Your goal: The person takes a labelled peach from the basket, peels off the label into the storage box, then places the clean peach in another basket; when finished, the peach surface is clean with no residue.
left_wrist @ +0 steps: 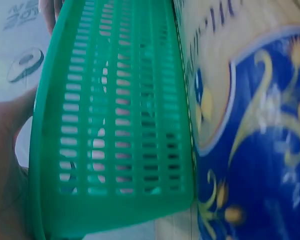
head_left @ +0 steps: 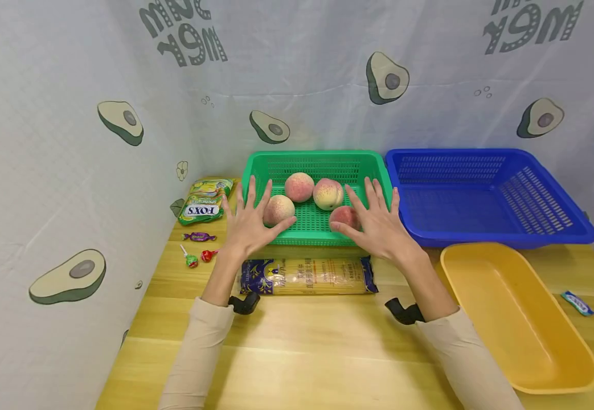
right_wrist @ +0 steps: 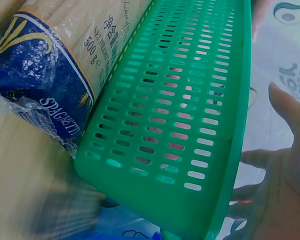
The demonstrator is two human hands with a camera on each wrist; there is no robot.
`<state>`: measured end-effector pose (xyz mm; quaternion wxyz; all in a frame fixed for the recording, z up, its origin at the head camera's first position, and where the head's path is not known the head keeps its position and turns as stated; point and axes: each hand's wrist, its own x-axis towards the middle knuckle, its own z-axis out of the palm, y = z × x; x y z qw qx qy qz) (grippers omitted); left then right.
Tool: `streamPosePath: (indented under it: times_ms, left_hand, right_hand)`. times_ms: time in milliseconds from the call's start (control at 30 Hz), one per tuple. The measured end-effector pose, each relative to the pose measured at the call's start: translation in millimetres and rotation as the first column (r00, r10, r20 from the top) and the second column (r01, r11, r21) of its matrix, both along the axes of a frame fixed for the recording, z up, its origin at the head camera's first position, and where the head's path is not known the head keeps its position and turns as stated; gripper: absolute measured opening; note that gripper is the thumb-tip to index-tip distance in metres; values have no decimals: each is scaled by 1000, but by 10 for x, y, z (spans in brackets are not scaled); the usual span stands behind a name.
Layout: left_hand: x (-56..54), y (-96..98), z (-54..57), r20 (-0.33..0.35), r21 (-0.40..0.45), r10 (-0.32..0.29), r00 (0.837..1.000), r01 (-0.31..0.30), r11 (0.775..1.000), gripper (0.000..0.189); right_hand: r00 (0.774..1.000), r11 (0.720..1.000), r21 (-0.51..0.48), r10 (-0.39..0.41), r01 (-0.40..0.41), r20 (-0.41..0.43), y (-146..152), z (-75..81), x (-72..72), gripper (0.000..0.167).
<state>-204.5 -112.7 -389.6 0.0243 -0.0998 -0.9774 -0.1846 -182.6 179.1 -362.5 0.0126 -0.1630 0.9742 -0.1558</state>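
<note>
From the head view, a person's two hands hover with fingers spread and straight over the front of a green basket (head_left: 317, 162) holding four peaches on a wooden surface (head_left: 327, 341). The left hand (head_left: 248, 222) hangs above the near-left peach (head_left: 278, 209); the right hand (head_left: 376, 222) partly covers the near-right peach (head_left: 343, 216). Neither hand grips anything. A spaghetti pack (head_left: 309, 276) lies just in front of the basket, between the wrists. A blue basket (head_left: 486, 196) stands beside the green one on the right, a yellow tub (head_left: 522, 319) in front of it, with candy bags (head_left: 201, 202) and lollipops (head_left: 196, 257) to the left.

At the left wrist, the green basket's slotted wall (left_wrist: 115, 125) fills the frame, the spaghetti pack (left_wrist: 255, 125) against it and a relaxed palm at the edge.

At the right wrist, the same wall (right_wrist: 175, 125) meets the pack (right_wrist: 50, 85), peach colour showing through the slots; the open fingers (right_wrist: 285, 165) stand beyond the rim.
</note>
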Motion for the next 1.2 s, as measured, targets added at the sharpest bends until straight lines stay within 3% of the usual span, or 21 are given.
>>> streamPosePath:
  times_ms: [267,367,500,567,700,800,933,1200]
  left_hand:
    - [-67,-253,42,39,15,-8,999,7,1000,107]
    - [-95,-374,45,60,60,-12,998,8,998,109]
    - [-119,-536,0,108,188,-34,994,14,982,111]
    - [-125,-600,-38,146,277,-70,987,28,961,111]
    - [-148,-673,-131,211,456,-165,963,52,888,111]
    - [-158,-687,-188,233,545,-209,950,51,837,113]
    - [-159,-675,-233,234,605,-223,946,38,796,115]
    - [-185,-656,-289,268,696,-227,936,-25,717,115]
  right_hand:
    - [1000,1000,5,-1,1,7,-19,11,0,92]
    - [1000,1000,-9,2,-2,9,-15,15,-1,93]
    - [999,999,-44,18,-17,27,21,33,-18,92]
    - [999,997,-70,33,-30,42,53,52,-40,90]
    - [993,985,-161,74,-59,87,102,90,-121,86]
    - [983,967,-247,99,-58,157,113,100,-201,85]
    - [964,951,-303,137,-63,230,98,85,-307,80]
    - [929,954,-282,195,-104,314,14,-17,-468,68]
